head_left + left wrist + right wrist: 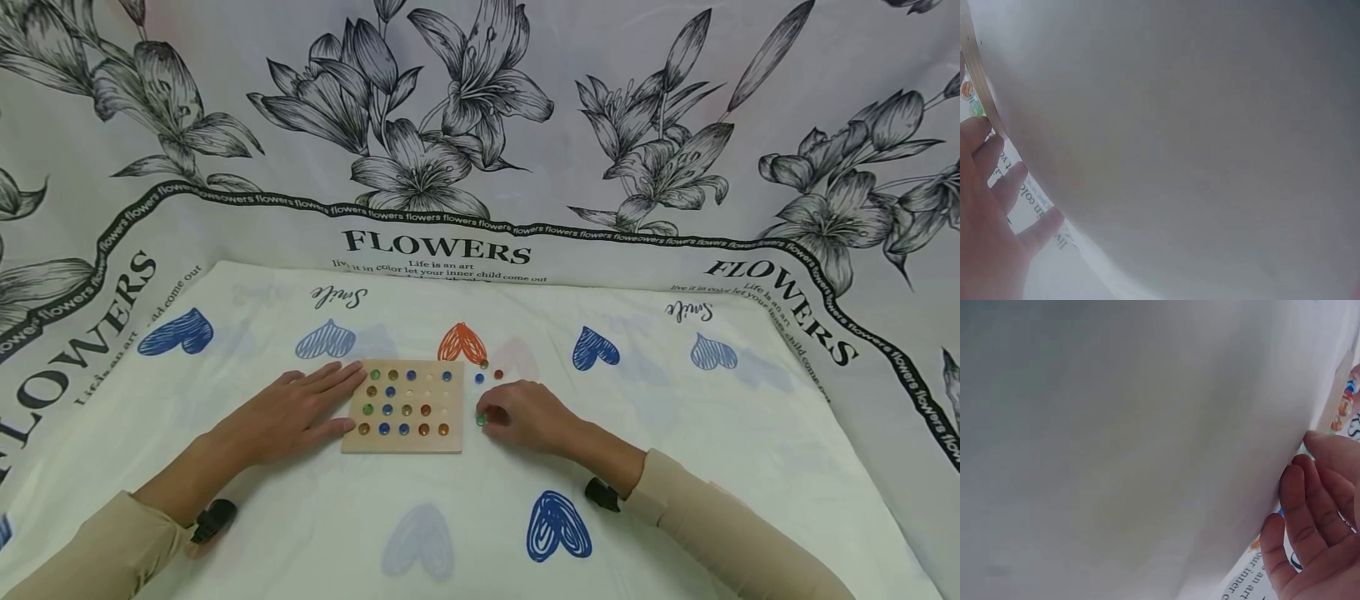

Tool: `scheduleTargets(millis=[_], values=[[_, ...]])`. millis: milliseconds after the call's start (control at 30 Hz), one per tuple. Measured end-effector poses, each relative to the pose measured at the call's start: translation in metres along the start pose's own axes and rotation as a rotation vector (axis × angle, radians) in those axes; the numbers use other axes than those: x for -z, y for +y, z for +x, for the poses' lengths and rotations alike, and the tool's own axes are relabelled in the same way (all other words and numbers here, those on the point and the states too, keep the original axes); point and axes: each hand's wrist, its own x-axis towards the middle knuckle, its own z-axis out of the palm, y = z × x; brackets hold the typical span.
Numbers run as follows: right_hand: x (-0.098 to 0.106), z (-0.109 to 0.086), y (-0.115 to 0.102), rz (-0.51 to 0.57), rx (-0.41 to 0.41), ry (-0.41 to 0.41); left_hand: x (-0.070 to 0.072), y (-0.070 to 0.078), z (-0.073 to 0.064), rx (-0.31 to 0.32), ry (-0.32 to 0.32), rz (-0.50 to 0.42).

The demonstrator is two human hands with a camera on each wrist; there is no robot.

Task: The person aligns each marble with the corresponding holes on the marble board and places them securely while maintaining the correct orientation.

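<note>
A light wooden board point(402, 445) lies flat on the cloth, with rows of glass marbles in green, blue, amber and brown set in its hollows. Several pale hollows toward its right side hold none. My left hand point(315, 410) rests along the board's left edge, fingers extended to the upper corner and thumb lower down. Just off the right edge, my right hand point(528, 415) pinches a green marble point(482, 420) between thumb and fingertips, low over the cloth. In the right wrist view the curled fingers point(1294, 487) cover most of that marble.
Beyond my right hand lie three loose marbles: a blue one point(479, 378), a red one point(498, 374) and a brownish one point(483, 364). The white cloth point(300, 517) is printed with hearts and words. Behind it hangs a flower-printed fabric point(555, 192).
</note>
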Motion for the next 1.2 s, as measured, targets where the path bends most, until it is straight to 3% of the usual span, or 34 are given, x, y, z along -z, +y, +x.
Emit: scheduleTargets(millis=[200, 467, 1200], values=[[-0.001, 0.002, 0.0, -0.008, 0.007, -0.005, -0.001, -0.001, 0.0, -0.003, 0.004, -0.003], [0.002, 0.001, 0.002, 0.085, 0.008, -0.004, -0.003, -0.001, 0.0, -0.002, 0.015, -0.012], [0.006, 0.018, -0.001, 0.211, 0.116, 0.076, 0.0, 0.0, 0.0, -0.001, 0.014, -0.023]])
